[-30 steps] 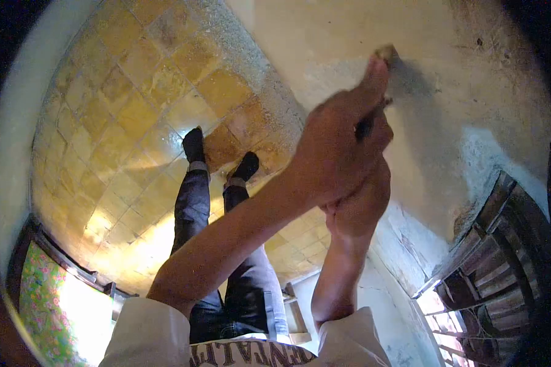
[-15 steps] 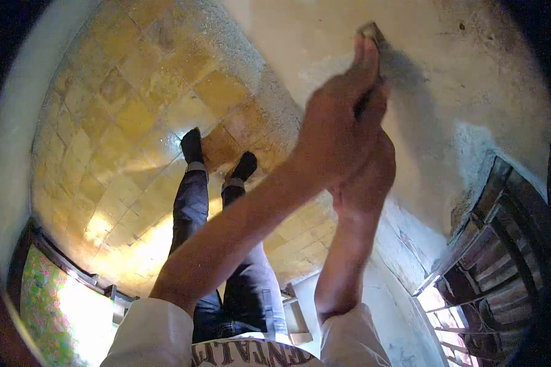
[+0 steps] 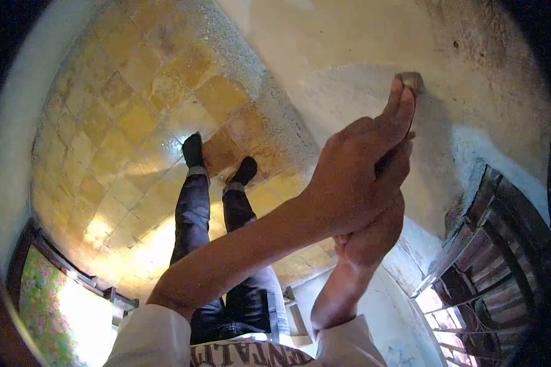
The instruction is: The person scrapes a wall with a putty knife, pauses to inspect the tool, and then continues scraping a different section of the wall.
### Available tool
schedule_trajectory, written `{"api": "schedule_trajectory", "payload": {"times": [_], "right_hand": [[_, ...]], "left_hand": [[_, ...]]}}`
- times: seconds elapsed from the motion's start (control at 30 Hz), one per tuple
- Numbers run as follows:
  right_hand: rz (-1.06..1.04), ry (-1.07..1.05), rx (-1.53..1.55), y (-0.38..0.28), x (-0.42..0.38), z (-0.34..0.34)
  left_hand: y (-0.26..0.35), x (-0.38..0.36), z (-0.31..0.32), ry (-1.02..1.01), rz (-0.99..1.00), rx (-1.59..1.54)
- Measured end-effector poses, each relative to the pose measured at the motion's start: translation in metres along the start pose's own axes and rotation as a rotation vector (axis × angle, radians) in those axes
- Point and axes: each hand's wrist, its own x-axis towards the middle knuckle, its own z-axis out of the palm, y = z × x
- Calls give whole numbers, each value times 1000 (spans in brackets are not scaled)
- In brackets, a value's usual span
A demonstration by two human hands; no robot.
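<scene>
Head view: the left hand [image 3: 364,150] is reaching across, its fingers [image 3: 401,110] extending and grasping a small, grey-brown, block-like piece [image 3: 412,81] at the tips. The piece is sitting in front of the pale, stained plaster wall [image 3: 349,37], well apart from its bottom edge, where the yellow tiled floor [image 3: 141,116] is starting; can't tell if it's touching the wall. A dark bit is showing between the lower fingers, prob. part of the same item, but the hand is hiding too much to be sure. The right hand [image 3: 376,229] is resting just under the left, seemingly touching it; its fingers are mostly hiding, so can't tell if they're clenching or grasping anything.

Handling, as a guess: the piece is prob. light, stiff & fairly rough, so not v. slippery; edges may be chipping under hard pressure. Best hold: pinching both sides near the mid., w/ fingertips staying off the wall-facing side.
</scene>
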Motion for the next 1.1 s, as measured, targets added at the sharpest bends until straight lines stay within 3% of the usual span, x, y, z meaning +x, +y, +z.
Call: {"api": "schedule_trajectory", "payload": {"times": [0.13, 0.2, 0.23, 0.27, 0.37, 0.4, 0.47, 0.53, 0.6, 0.7, 0.73, 0.8, 0.87, 1.03, 1.1], "right_hand": [[109, -28, 40, -9, 7, 0], [-22, 84, 106, -4, -6, -1], [-90, 137, 133, -4, -12, -2], [57, 146, 233, -9, -16, -6], [87, -72, -112, 16, -10, -17], [-37, -18, -139, 8, -4, -12], [-92, 73, -89, 4, -9, -6], [43, 91, 77, -3, -18, -14], [111, 39, 93, -5, -15, -23], [-100, 52, -93, 5, 0, -10], [-106, 74, -84, 5, -4, -9], [-34, 94, 5, 1, -13, -12], [70, 63, 99, -5, -17, -18], [-243, 47, -130, 19, 23, 14], [-161, 60, -69, 30, 4, 22]], "left_hand": [[-1, 12, -8, -6, -51, 29], [11, 6, -14, -84, -145, -15], [14, 3, -8, -61, -85, -31], [15, -1, 2, -30, -26, -42], [20, 13, -2, -30, -63, 8], [14, 20, -7, 4, -39, 17], [16, 11, -6, -4, -21, -14], [27, 3, 1, -5, -1, -67], [39, 2, -1, -90, -145, -49], [20, 22, -7, 11, -68, 23], [24, 24, -16, -29, -134, 36], [28, 10, -5, -17, -46, 10], [26, 6, -1, -33, -87, -11], [16, 28, -29, -82, -265, 22], [7, 29, -30, -108, -229, 33]]}}
